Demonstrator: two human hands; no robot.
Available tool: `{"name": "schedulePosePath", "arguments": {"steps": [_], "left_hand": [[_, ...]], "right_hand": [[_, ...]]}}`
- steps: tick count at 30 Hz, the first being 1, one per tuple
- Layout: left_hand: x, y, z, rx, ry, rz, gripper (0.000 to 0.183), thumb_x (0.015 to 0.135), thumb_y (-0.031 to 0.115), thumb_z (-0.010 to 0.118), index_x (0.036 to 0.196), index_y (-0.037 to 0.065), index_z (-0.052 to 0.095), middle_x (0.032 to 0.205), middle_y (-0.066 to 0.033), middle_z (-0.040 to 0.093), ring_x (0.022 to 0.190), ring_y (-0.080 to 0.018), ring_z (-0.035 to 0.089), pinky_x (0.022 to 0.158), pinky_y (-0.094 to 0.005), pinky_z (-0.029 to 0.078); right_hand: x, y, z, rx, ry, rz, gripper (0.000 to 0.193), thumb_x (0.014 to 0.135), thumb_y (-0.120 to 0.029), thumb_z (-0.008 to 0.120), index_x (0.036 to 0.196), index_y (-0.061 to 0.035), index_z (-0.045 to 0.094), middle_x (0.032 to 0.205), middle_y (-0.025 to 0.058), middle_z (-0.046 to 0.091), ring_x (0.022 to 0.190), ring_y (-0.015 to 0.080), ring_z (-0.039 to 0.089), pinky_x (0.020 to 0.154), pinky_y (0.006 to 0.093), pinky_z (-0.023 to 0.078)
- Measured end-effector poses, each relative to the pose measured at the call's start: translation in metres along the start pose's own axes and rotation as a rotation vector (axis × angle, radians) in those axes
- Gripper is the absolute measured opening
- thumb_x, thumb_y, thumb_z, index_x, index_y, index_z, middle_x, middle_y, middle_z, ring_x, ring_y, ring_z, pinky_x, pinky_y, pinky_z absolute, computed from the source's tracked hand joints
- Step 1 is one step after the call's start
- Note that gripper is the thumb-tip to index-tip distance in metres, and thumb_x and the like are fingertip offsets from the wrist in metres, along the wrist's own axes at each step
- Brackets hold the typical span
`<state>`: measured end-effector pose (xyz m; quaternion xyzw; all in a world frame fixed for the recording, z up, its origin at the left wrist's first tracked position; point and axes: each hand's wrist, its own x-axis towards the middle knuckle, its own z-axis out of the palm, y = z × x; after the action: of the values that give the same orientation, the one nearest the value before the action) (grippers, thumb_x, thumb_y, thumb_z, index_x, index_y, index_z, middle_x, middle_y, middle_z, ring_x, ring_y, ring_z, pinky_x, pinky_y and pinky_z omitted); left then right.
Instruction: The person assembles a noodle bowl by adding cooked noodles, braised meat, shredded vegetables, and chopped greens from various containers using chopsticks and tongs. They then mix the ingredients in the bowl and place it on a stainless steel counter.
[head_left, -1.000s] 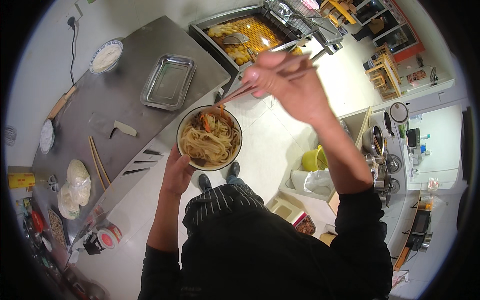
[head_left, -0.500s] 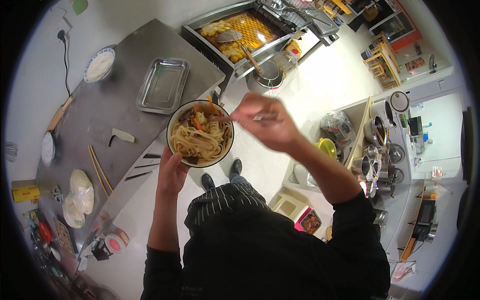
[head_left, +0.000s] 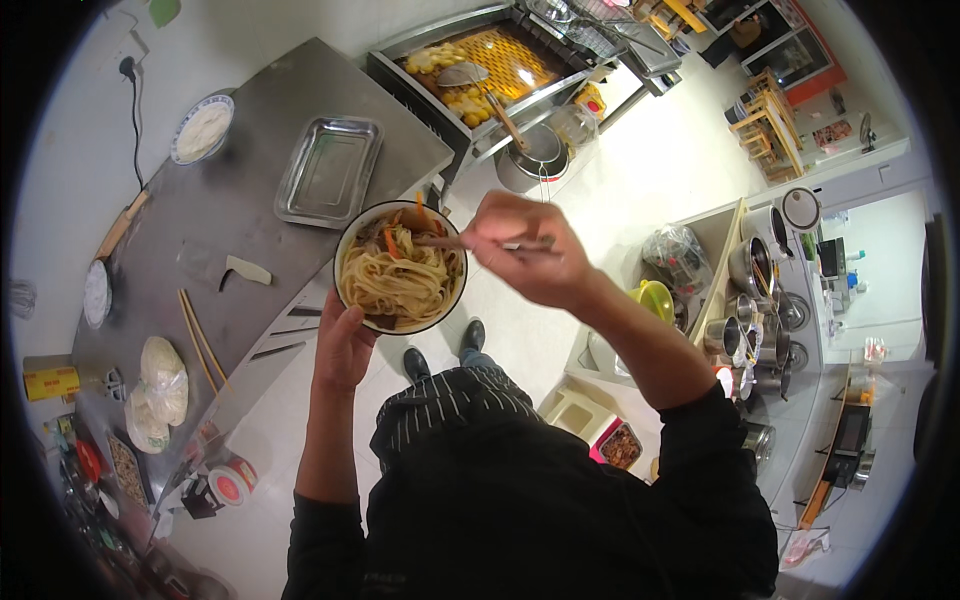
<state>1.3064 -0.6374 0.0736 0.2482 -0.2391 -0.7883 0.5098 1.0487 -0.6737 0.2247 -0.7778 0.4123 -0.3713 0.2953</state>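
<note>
My left hand (head_left: pixel 343 345) grips a dark-rimmed bowl (head_left: pixel 457 292) from its near left side, thumb on the rim. Noodles (head_left: pixel 400 280) fill the bowl, with orange strips and dark pieces on top. Over its right edge, my right hand (head_left: pixel 530 248) is closed round brown chopsticks (head_left: pixel 440 241). Their tips reach into the noodles at the bowl's far side and are partly hidden there.
On the steel table (head_left: pixel 240 325) at left lie a metal tray (head_left: pixel 330 170), a bowl of white powder (head_left: pixel 203 130), a scraper (head_left: pixel 248 270), long chopsticks (head_left: pixel 203 340) and bagged dough (head_left: pixel 163 380). An oil fryer (head_left: pixel 500 65) stands ahead; pots (head_left: pixel 755 260) line the right.
The chopsticks have moved slightly within the noodles, and the noodles lie differently. My right hand has shifted a little; my left hand still holds the bowl in place.
</note>
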Motion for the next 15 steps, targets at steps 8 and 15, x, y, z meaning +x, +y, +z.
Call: {"name": "schedulePosePath", "arguments": {"steps": [8, 15], "left_hand": [[-0.002, -0.002, -0.004, 0.016, -0.004, -0.022, 0.072, 0.089, 0.025, 0.069, 0.146, 0.003, 0.031, 0.143, -0.0134, 0.047, 0.13, -0.0267, 0.05, 0.108, -0.0419, 0.045], [-0.004, -0.003, -0.003, 0.006, 0.022, -0.005, 0.069, 0.088, 0.025, 0.07, 0.145, 0.004, 0.035, 0.139, -0.0125, 0.053, 0.126, -0.0252, 0.055, 0.103, -0.041, 0.048]], "right_hand": [[-0.004, -0.015, -0.018, 0.022, -0.084, -0.117, 0.01, 0.087, -0.003, 0.066, 0.078, 0.0007, 0.064, 0.073, 0.0069, 0.063, 0.062, 0.0199, 0.057, 0.054, 0.0311, 0.042], [-0.006, -0.027, -0.049, 0.161, 0.212, 0.08, 0.022, 0.094, -0.009, 0.064, 0.076, 0.003, 0.061, 0.071, 0.0077, 0.059, 0.062, 0.0144, 0.057, 0.054, 0.0277, 0.045]]}}
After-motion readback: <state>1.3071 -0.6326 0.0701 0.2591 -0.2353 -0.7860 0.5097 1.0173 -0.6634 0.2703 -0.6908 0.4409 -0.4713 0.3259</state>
